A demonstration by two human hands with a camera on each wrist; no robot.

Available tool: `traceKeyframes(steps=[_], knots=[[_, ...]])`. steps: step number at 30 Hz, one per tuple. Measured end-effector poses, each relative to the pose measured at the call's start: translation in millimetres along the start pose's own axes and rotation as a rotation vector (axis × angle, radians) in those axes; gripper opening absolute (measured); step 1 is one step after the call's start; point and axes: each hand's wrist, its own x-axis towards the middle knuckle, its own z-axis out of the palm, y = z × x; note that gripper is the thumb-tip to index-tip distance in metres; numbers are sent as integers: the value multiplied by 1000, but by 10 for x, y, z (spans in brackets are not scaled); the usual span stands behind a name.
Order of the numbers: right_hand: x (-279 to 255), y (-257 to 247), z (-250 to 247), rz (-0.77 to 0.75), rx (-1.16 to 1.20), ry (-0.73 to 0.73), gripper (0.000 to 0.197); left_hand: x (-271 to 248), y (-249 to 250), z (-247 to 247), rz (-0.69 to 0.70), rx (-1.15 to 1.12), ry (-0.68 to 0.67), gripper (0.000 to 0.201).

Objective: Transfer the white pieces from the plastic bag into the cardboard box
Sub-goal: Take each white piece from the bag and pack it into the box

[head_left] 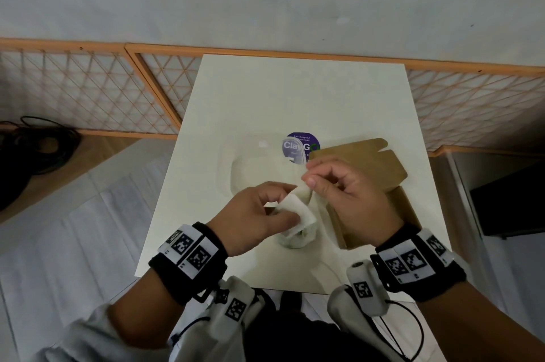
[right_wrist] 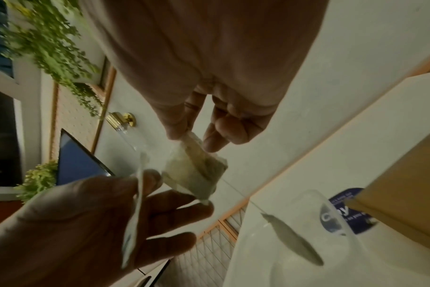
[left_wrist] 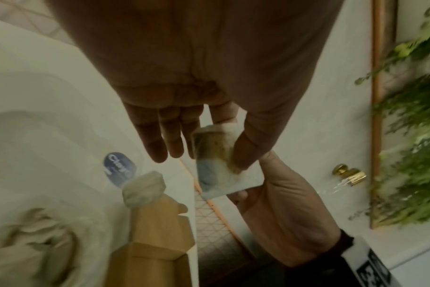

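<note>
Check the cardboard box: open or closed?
Open: the cardboard box has its flap folded back, exposing the interior; contents cannot be told.

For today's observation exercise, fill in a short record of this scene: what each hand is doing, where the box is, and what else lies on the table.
left hand: pinches a flat white piece
right hand: pinches a second white piece by its top
cardboard box: open, on the table, under the right hand
plastic bag: clear, lying on the table beyond the hands
purple sticker: round, on the table beside the box flap
</note>
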Motion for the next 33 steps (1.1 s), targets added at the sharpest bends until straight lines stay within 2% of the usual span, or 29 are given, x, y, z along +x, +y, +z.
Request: traceKeyframes(steps=[4, 8, 12, 16, 19, 21, 23, 26, 30, 33], knots=[[-22, -191, -4, -8, 23, 19, 10, 18, 134, 65, 116, -49, 49, 20], [-20, -276, -9, -18, 62, 88, 11, 41, 193, 46, 161, -45, 120, 36], [-34, -313, -34, 43, 132, 95, 13, 22, 252, 16, 191, -78, 139, 26], [-49, -286, -28, 125, 282, -13, 32, -17, 306, -25, 164, -240, 106, 20], [-54, -245, -25, 157, 239, -28, 21, -18, 326, -70, 168, -349, 119, 24], [-51, -239, -37, 180, 225, 12, 9, -7, 336, -110, 162, -448, 151, 25], [-40, -247, -64, 203, 214, 55, 8, -10, 354, -158, 163, -505, 162, 22], [-22, -281, -99, 212, 193, 88, 13, -42, 363, -198, 183, -467, 131, 23], [-14, -322, -98, 204, 215, 109, 14, -43, 335, -134, 188, -398, 78, 35], [-25, -333, -49, 185, 207, 103, 11, -29, 346, -31, 206, -340, 61, 29]])
